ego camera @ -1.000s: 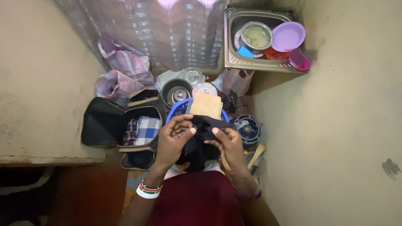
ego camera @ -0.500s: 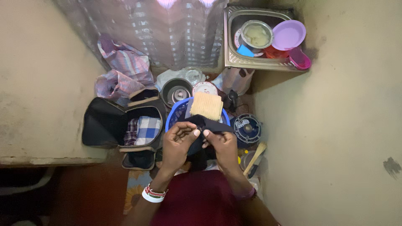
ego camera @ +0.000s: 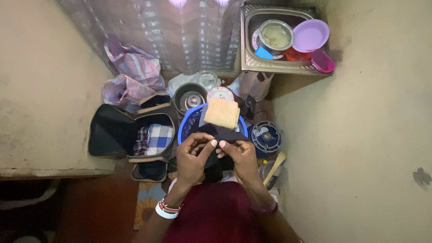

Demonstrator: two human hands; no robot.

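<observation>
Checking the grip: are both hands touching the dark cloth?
Touching. The head view shows the left hand and right hand both pinching the dark cloth over the blue basin.

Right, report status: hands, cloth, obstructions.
Left hand and right hand both pinching the dark fabric garment. Garment held over the blue plastic basin; folded tan cloth lies beyond. Nothing between the hands.

Bare beige walls [ego camera: 360,148] close in on both sides, a dark smudge [ego camera: 422,177] marking the right one. Light glows through a sheer curtain [ego camera: 198,36] ahead. A steel sink [ego camera: 252,65] sits in the corner; the floor [ego camera: 99,209] looks reddish-brown, perhaps.
</observation>
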